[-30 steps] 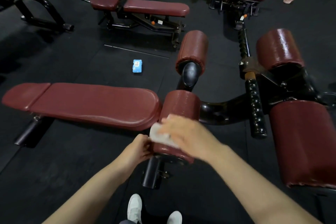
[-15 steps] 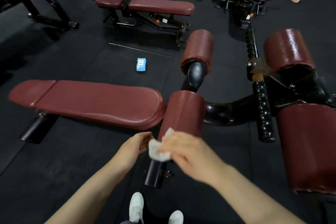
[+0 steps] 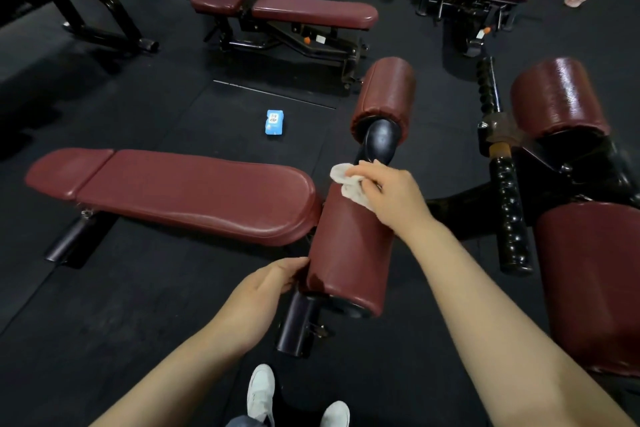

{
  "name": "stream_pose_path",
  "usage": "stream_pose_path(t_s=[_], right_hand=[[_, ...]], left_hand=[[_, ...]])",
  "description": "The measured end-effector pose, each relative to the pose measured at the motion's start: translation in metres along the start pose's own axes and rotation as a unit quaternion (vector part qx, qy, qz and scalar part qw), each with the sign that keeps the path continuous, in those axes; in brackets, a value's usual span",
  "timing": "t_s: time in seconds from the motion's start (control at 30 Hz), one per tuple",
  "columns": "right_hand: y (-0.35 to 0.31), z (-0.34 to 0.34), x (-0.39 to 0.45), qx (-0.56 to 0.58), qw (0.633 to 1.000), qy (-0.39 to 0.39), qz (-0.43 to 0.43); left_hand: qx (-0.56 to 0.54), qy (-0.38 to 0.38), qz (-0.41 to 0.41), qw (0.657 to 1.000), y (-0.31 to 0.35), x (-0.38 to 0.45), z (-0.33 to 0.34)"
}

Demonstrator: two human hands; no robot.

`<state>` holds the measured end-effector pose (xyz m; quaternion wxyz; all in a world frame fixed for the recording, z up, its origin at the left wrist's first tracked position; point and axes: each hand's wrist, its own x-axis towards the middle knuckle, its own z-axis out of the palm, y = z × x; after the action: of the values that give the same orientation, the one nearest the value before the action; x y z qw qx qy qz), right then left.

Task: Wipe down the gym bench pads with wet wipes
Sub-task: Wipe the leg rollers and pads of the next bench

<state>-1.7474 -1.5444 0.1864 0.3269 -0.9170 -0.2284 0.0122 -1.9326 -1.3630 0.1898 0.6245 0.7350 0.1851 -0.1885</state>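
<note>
Pressing a crumpled white wet wipe (image 3: 348, 184) onto the far end of the near roller pad (image 3: 349, 246), the right hand (image 3: 391, 192) has its fingers curled over the cloth and pinning it against the maroon vinyl — a grip that keeps the wipe bunched so it can be dragged along the cylinder. The left hand (image 3: 266, 282) cups the pad's near left edge, fingers wrapped against its side; this looks like bracing, to stop the roller turning on its black post while the other hand rubs. Just left of the roller, nearly touching it, lies the long bench pad (image 3: 180, 194), whose surface shows a slight sheen. A blue wipes packet (image 3: 274, 122) sits on the floor beyond the bench's far edge — well apart from both hands, so a fresh wipe would mean a reach or a step. Three more roller pads, one behind (image 3: 386, 94) and two to the right (image 3: 557, 97) (image 3: 592, 284), likely await the same treatment.
</note>
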Motion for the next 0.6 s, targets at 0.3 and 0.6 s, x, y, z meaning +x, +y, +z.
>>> stream_pose_path(t_s=[0.3,0.6], right_hand=[[-0.029,0.020,-0.128,0.042,0.964,-0.152,-0.213],[0.003,-0.006,-0.003,-0.067,0.991,-0.059,-0.100]], left_hand=[[-0.086,-0.003,-0.095,0.992,-0.035,0.040,0.006],[-0.107,-0.057,-0.085,0.989,-0.026,0.026,0.011]])
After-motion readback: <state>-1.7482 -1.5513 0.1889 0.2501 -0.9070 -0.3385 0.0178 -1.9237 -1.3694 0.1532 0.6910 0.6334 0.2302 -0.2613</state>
